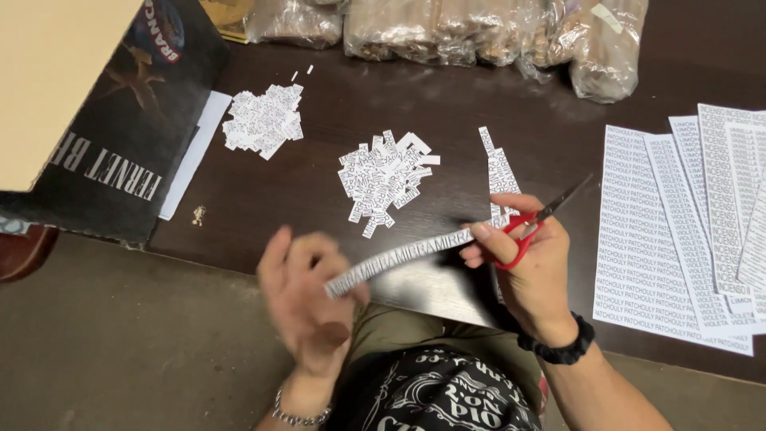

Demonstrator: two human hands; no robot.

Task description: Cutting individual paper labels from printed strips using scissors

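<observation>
While the right hand (531, 267) grips red scissors (536, 225), the left hand (307, 299) pinches the paper strip (407, 252).

Bare dark table (319, 215) lies open ahead of my hands at frame centre-left. Two heaps of paper snippets (386, 177) block the middle, printed sheets (678, 239) crowd the right, plastic bags (479, 32) line the top edge.

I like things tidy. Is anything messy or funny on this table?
Mostly tidy. Cut labels lie in two loose heaps, with two stray bits beyond the far heap. The left hand is blurred, holding a paper strip; the right hand holds red scissors.
</observation>
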